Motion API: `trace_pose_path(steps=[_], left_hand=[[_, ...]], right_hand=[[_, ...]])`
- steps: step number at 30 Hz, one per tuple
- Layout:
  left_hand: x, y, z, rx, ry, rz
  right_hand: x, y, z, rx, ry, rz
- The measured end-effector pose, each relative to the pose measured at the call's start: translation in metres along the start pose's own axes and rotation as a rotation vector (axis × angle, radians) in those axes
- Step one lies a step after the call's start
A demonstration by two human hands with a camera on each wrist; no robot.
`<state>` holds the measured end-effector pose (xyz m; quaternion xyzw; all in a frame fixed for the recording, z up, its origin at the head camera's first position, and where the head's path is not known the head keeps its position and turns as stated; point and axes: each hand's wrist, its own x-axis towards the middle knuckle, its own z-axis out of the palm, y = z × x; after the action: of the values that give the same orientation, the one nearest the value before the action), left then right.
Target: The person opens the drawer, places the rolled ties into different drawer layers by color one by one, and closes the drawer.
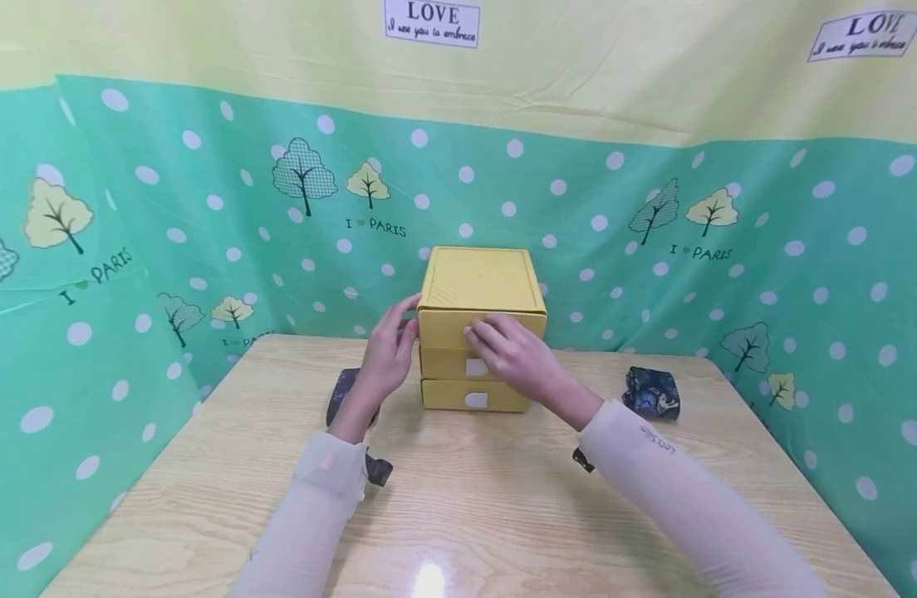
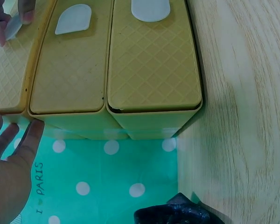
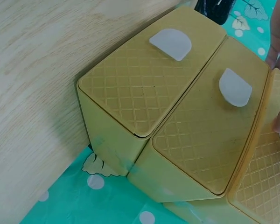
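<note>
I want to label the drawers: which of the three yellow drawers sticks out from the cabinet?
The top drawer: its front stands forward of the two flush below, and the right hand pinches its white tab.

Drawer box [image 1: 479, 328] blocks centre; table [image 1: 458, 515] front open.

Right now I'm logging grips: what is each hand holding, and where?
Right hand pinches the top drawer by its pull tab; left hand rests on the drawer box's side.

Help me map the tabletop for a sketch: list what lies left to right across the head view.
Dark patterned cloth bundle → left hand → yellow plastic three-drawer box → right hand → second dark patterned cloth bundle.
</note>
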<state>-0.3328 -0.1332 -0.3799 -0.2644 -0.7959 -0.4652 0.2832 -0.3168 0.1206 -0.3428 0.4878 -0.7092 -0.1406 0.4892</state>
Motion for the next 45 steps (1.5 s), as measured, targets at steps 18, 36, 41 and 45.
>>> trace_pose_path(steps=[18, 36, 41, 45], left_hand=[[0.0, 0.001, 0.0, 0.02, 0.006, -0.011], [0.0, 0.001, 0.0, 0.02, 0.004, -0.003], [0.0, 0.001, 0.0, 0.016, 0.005, -0.004], [0.0, 0.001, 0.0, 0.017, 0.003, 0.004]], right_hand=[[0.001, 0.004, 0.009, 0.035, 0.042, 0.024], [-0.002, -0.001, 0.005, 0.044, 0.013, 0.048], [-0.005, -0.009, 0.004, 0.023, 0.02, 0.039], [-0.009, -0.016, 0.005, 0.025, 0.038, 0.028]])
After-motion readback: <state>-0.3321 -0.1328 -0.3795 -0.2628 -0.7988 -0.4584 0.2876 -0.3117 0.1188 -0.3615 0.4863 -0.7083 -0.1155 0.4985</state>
